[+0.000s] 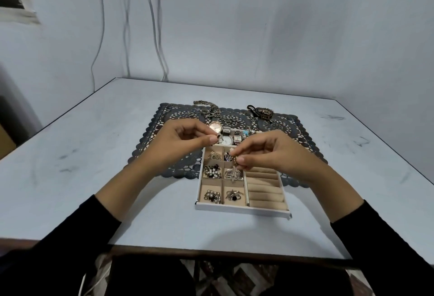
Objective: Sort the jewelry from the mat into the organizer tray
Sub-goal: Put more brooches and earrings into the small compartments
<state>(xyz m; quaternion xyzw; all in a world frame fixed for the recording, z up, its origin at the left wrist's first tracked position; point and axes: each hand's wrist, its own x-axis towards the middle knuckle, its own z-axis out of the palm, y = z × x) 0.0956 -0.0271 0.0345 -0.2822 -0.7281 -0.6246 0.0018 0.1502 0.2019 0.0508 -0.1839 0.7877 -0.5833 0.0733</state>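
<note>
A white organizer tray (242,209) with beige compartments lies half on a dark lace mat (162,129). Its small left cells hold earrings and brooches, and its far section holds watches (226,139). Above the tray, my left hand (185,139) pinches a small metal piece (219,139) at its fingertips. My right hand (265,152) pinches a dangling silver earring (234,166) that hangs over the middle cells. Several rings (191,113), chain necklaces (216,112) and a dark pendant (264,113) lie at the mat's far edge.
The ring rolls (264,190) on the tray's right side hold nothing. The grey table (94,166) stands against a wall, with cables hanging behind it. A dark shape stands off the table's left edge.
</note>
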